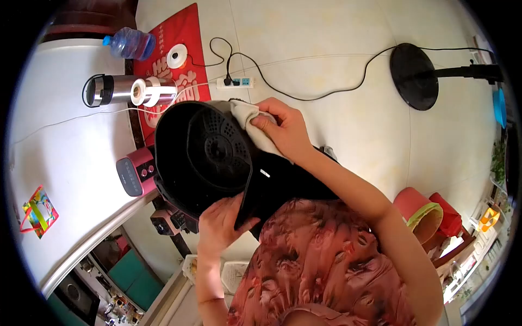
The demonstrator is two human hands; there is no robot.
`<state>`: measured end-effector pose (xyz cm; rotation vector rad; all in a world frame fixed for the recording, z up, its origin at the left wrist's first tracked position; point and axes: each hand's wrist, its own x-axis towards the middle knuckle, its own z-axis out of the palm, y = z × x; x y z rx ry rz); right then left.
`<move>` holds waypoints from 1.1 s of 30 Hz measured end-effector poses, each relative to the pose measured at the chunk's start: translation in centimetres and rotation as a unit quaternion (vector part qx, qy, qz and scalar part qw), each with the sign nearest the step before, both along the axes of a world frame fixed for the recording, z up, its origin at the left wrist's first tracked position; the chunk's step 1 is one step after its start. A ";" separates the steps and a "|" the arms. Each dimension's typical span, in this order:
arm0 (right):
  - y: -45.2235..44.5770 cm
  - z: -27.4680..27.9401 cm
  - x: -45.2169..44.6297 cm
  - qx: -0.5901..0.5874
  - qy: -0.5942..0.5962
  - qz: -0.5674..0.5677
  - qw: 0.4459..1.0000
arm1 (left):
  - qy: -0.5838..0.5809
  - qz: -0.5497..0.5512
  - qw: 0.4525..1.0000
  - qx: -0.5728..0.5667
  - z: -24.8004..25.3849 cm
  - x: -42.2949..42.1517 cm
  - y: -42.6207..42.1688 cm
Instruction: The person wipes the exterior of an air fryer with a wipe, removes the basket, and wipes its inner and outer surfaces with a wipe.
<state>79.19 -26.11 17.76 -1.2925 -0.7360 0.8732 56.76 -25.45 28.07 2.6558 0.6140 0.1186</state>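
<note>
A black air fryer basket (176, 185) is tilted in front of me, its mouth facing left and up and its slotted round bottom showing inside. My left hand (220, 223) grips the near rim, with fingers inside and the thumb outside. At the far side, my right hand (285, 130) is closed on a pale cloth (247, 117) pressed against the basket's outer wall. A pinkish handle-like part (168, 221) sticks out at the basket's lower left; how it joins is partly hidden.
A pink appliance (136, 173) with a dark panel stands left of the basket. Farther off are a steel thermos (111, 89), a kettle (155, 91), a blue water bottle (130, 44) and a power strip (235, 82) with black cords. A round black stand base (414, 76) sits right.
</note>
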 end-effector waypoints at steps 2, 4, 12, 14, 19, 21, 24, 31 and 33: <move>-0.2 -0.6 0.0 0.016 0.026 0.012 0.999 | 0.011 -0.009 1.000 0.003 -0.4 -0.5 0.0; 0.2 -2.6 1.9 -0.039 -0.076 0.030 0.996 | 0.019 0.008 1.000 -0.013 -0.1 -1.1 -0.2; -1.9 0.6 -2.1 0.003 -0.025 -0.004 1.000 | 0.021 0.262 0.945 -0.196 3.2 3.3 -1.4; -3.0 1.9 -3.4 0.058 -0.061 -0.027 0.996 | -0.011 0.291 0.951 -0.105 1.6 5.4 -1.8; -2.8 0.8 -2.5 0.086 -0.052 -0.035 0.994 | -0.081 0.271 0.958 0.036 -1.7 7.7 -3.3; -0.6 -2.5 -1.6 -0.001 -0.031 -0.056 0.998 | -0.113 0.247 0.962 0.033 -2.0 7.2 -3.7; -0.8 -1.3 -0.9 0.049 -0.019 -0.026 0.998 | -0.119 0.218 0.966 0.067 -1.7 6.0 -3.3; 0.6 -2.2 -1.1 -0.022 0.067 -0.003 0.997 | -0.140 0.142 0.976 0.088 -2.2 2.3 -2.3; -0.5 -0.5 -1.9 0.076 -0.006 -0.060 0.995 | -0.153 0.136 0.974 0.097 -2.2 2.2 -2.0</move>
